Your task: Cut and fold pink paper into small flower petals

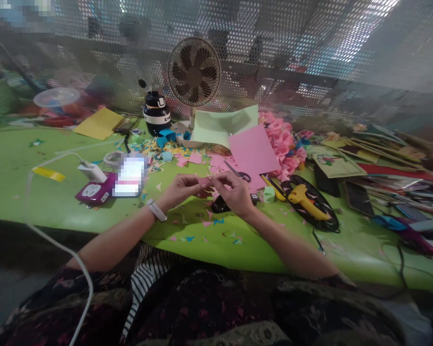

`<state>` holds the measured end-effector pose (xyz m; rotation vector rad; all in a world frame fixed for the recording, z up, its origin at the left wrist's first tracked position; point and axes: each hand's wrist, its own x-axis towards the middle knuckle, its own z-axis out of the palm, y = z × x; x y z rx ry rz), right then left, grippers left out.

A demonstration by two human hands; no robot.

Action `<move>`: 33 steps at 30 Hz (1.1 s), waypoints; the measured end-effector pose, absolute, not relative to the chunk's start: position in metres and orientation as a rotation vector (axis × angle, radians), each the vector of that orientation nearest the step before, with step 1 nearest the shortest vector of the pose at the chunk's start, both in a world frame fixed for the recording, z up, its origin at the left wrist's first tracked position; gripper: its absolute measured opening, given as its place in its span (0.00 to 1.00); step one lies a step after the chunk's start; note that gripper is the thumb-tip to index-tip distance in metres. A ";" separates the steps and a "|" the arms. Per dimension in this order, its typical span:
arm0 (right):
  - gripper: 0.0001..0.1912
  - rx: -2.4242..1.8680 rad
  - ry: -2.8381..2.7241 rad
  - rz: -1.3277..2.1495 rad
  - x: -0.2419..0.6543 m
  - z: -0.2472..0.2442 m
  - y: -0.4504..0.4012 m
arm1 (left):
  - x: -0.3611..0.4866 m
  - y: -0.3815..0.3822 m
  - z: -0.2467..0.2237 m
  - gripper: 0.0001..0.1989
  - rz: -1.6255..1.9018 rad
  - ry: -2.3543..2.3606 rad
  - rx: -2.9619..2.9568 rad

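A small pink paper piece [204, 181] is pinched between my two hands above the green table. My left hand [182, 191] holds its left side with fingers closed, and a pale watch strap is on that wrist. On its right side, my right hand [234, 192] grips it between thumb and fingers. Scissors [243, 176] with dark handles lie just behind my right hand, by a large pink sheet [254, 151]. Beneath my right hand is a black object [220, 205], partly hidden.
A fan [195, 72] and a black jar [156, 115] stand at the back. Pink paper flowers [279, 137] are heaped behind the sheet. A yellow glue gun [308, 203] rests on a black tray at right. A white cable [57, 238] crosses the left edge.
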<state>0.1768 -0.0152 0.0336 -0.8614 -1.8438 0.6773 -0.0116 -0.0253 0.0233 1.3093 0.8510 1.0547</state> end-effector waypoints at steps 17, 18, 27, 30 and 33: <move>0.14 -0.850 -1.862 0.705 0.177 0.036 -0.015 | -0.011 -0.025 0.024 0.18 1.053 0.838 1.260; 0.15 -0.853 -1.862 0.709 0.177 0.037 -0.015 | -0.011 -0.025 0.024 0.18 1.054 0.834 1.259; 0.15 -0.827 -1.842 0.756 0.177 0.036 -0.013 | -0.011 -0.024 0.021 0.20 1.058 0.837 1.249; 0.17 -0.858 -1.724 0.842 0.180 0.037 -0.010 | -0.011 -0.023 0.022 0.22 1.075 0.859 1.238; 0.20 -0.909 -1.682 0.931 0.183 0.040 -0.007 | -0.012 -0.023 0.023 0.22 1.089 0.865 1.234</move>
